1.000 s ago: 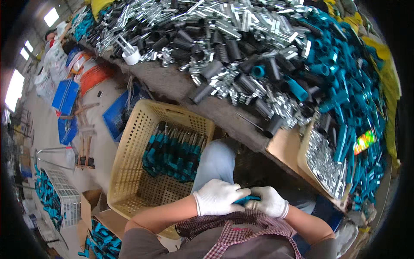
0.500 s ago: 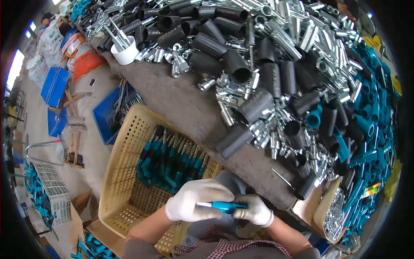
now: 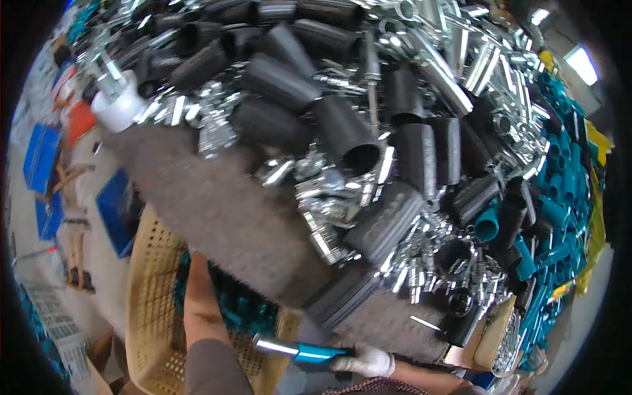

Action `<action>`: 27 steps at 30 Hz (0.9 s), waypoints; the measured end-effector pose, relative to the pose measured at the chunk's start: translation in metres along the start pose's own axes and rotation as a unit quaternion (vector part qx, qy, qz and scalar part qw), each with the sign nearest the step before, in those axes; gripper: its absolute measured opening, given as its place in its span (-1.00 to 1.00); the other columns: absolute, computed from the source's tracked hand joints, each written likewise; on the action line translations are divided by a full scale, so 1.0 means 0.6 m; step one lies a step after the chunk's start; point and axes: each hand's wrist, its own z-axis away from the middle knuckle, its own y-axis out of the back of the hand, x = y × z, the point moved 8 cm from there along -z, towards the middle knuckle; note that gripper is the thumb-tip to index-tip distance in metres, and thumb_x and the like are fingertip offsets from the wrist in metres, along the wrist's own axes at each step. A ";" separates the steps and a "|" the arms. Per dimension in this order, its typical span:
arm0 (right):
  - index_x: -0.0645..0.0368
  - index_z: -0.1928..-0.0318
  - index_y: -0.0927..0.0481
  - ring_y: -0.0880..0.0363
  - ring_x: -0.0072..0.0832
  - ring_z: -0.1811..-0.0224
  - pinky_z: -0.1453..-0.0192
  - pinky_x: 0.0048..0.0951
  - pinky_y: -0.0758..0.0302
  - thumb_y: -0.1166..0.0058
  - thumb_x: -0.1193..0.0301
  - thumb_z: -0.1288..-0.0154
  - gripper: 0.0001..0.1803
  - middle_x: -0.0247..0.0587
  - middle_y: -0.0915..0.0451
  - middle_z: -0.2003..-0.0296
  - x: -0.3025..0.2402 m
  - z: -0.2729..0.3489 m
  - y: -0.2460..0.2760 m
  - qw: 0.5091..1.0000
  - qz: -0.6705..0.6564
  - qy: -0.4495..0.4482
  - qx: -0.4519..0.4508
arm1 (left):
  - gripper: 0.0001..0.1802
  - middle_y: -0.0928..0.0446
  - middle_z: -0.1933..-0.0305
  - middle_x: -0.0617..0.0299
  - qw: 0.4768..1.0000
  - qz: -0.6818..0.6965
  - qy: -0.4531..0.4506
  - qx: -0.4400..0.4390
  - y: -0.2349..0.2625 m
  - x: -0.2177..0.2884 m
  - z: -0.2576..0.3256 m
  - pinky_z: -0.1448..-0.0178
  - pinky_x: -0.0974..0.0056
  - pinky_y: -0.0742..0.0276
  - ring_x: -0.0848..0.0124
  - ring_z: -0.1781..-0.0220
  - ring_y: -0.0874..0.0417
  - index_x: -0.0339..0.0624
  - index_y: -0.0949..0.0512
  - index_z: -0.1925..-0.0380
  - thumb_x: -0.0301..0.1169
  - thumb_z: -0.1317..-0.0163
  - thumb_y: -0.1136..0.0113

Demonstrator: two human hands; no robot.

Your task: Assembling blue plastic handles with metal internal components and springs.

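Note:
My right hand [image 3: 370, 361], in a white glove, is closed around the dark end of a teal-sleeved tool [image 3: 315, 353]. The tool's bright silver tube points left, over the rim of a yellow perforated basket [image 3: 146, 289]. My left forearm [image 3: 201, 303] reaches forward across that basket. The left hand at its end cannot be made out, so its fingers are hidden. Inside the basket, beside the forearm, lie several teal and black tools [image 3: 247, 309], blurred by motion.
A brown worktop [image 3: 217, 191] bears heaped black tubes [image 3: 345, 135] and silver metal fittings [image 3: 322, 230]. Teal tubes [image 3: 566, 191] pile up at right. A white cup [image 3: 117, 108] with metal rods stands far left. Blue bins [image 3: 115, 210] are on the floor; a parts box [image 3: 494, 336] sits near right.
My left hand has left the tool, and its arm now stretches forward over the basket. The tool stays in my right hand, lower and turned slightly. The whole view has shifted.

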 end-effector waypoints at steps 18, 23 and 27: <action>0.19 0.09 -0.69 -0.67 -0.39 0.30 0.15 -0.32 -0.57 -0.32 0.00 -0.24 -0.50 -0.09 -0.71 0.34 -0.052 0.090 0.006 0.930 0.192 0.240 0.201 | -0.64 -0.15 -0.49 -0.30 0.840 0.287 -0.383 0.255 0.325 0.159 0.718 -0.49 -0.05 -0.21 -0.11 -0.48 -0.25 -0.52 -0.53 0.00 -0.47 -0.30 -0.03; 0.21 0.11 -0.69 -0.71 -0.22 0.24 0.08 -0.28 -0.59 -0.35 -0.01 -0.16 -0.47 0.04 -0.71 0.29 0.028 0.262 0.023 0.905 0.233 0.216 0.284 | -0.64 -0.27 -0.37 -0.34 0.714 0.216 -0.625 0.230 0.399 0.367 1.008 -0.29 -0.01 -0.46 -0.17 -0.26 -0.47 -0.30 -0.64 0.10 -0.41 -0.07 -0.33; 0.20 0.12 -0.70 -0.67 -0.39 0.30 0.11 -0.35 -0.57 -0.38 0.07 -0.16 -0.53 -0.08 -0.70 0.35 0.087 0.393 0.038 0.907 0.175 0.166 0.345 | -0.58 -0.30 -0.37 -0.23 0.637 0.106 -0.752 0.131 0.361 0.569 1.150 -0.35 -0.01 -0.41 -0.16 -0.28 -0.45 -0.17 -0.67 0.11 -0.48 0.08 -0.40</action>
